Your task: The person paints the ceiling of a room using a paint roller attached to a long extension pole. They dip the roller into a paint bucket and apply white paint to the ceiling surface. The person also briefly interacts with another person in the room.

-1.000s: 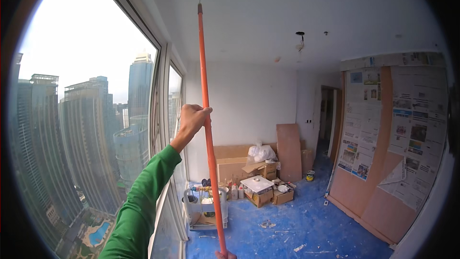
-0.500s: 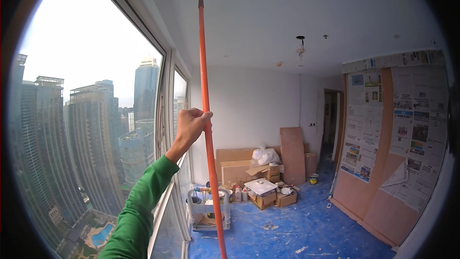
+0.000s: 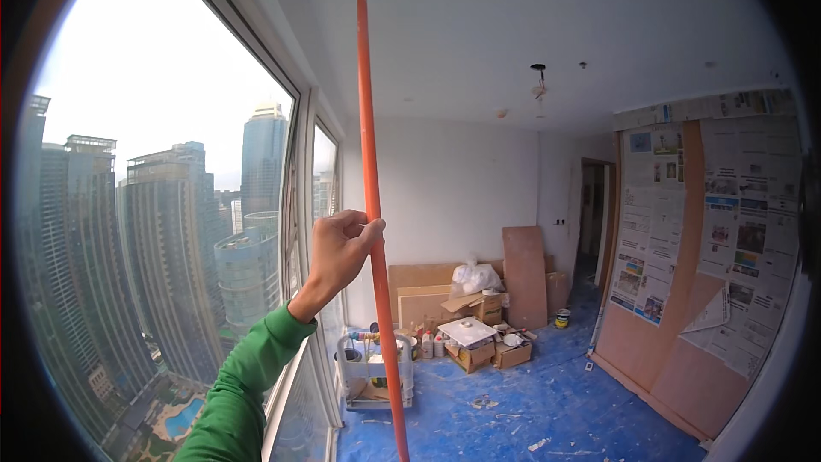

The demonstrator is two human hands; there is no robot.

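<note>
Big windows (image 3: 171,231) on the left show tall towers outside. Next to them, the left hand (image 3: 338,250) in a green sleeve (image 3: 248,376) has its fingers wrapped tight around a long orange pole (image 3: 369,162). The pole stands nearly straight up, its top touching the white ceiling (image 3: 479,26). Since a second ago the hand sits lower on the pole, and the pole stays up at the ceiling. The right hand is not in view. Boxes (image 3: 479,346) sit by the far wall on the blue floor cover (image 3: 547,402), with lots of open floor. Newspaper (image 3: 727,231) covers the right wall.
</note>
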